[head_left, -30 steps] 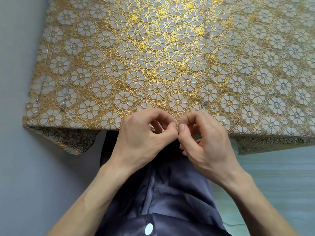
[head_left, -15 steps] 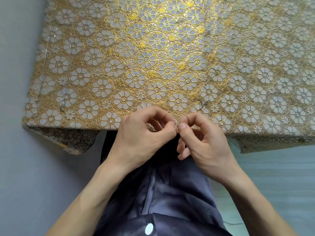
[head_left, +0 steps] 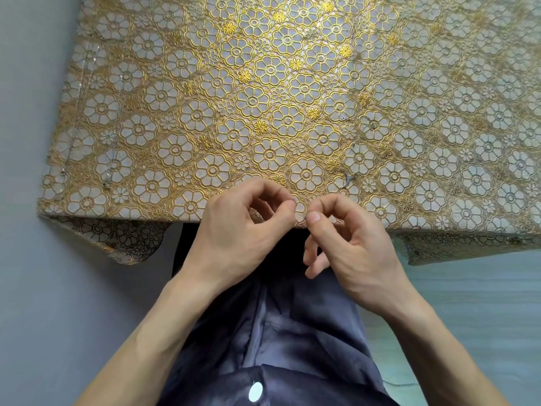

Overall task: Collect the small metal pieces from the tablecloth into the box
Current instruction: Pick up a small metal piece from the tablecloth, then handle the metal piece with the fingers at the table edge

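Observation:
A gold floral lace tablecloth (head_left: 292, 92) covers the table. Small metal pieces lie on it: one (head_left: 342, 119) right of centre, a little cluster (head_left: 348, 178) just beyond my right hand, and some (head_left: 106, 184) near the left edge. Both hands are at the near table edge. My left hand (head_left: 243, 230) is curled, thumb and forefinger tips meeting, and I see nothing between them. My right hand (head_left: 351, 247) pinches a tiny grey metal piece (head_left: 306, 219) between thumb and forefinger. A small gap separates the two hands. No box is in view.
The cloth hangs over the near edge (head_left: 123, 241) and the left corner. A grey floor lies to the left, a paler floor (head_left: 468, 303) to the right. My dark trousers (head_left: 278, 332) fill the space below the hands.
The fingertips of both hands were pressed together at the table edge. They have now drawn slightly apart, and the right hand's lower fingers have loosened.

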A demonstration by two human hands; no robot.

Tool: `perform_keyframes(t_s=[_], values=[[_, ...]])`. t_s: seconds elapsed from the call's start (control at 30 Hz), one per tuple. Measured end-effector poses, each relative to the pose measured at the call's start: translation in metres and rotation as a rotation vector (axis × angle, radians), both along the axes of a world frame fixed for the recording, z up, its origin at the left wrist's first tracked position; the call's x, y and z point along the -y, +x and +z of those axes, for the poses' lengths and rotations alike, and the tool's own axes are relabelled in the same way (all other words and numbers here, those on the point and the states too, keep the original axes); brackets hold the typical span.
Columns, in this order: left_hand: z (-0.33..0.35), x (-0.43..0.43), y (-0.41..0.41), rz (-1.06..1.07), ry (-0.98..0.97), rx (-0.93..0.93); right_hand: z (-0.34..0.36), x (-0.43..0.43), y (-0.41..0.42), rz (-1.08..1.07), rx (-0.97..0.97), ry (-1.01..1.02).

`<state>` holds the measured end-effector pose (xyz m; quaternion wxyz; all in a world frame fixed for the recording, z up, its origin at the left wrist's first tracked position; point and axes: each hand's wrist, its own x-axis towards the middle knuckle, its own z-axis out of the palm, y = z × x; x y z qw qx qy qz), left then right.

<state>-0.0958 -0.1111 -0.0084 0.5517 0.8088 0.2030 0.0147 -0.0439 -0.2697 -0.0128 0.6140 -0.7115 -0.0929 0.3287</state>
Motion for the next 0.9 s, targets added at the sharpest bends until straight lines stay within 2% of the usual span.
perform_keyframes(t_s=[0.3, 0.4, 0.63, 0.8, 0.9], values=[[0.003, -0.003, -0.012, -0.094, 0.143, 0.066, -0.002, 0.003, -0.001, -0.017, 0.024, -0.035], [0.003, -0.002, -0.014, -0.090, 0.143, 0.071, -0.004, 0.003, -0.003, -0.022, 0.130, -0.080], [0.001, 0.001, -0.015, -0.077, 0.161, 0.071, -0.012, 0.004, -0.006, 0.032, 0.541, -0.221], [0.001, 0.002, -0.016, -0.062, 0.182, 0.078, -0.012, 0.006, -0.007, 0.074, 0.696, -0.257], [0.001, 0.004, -0.018, -0.061, 0.199, 0.090, -0.013, 0.006, -0.010, 0.064, 0.668, -0.239]])
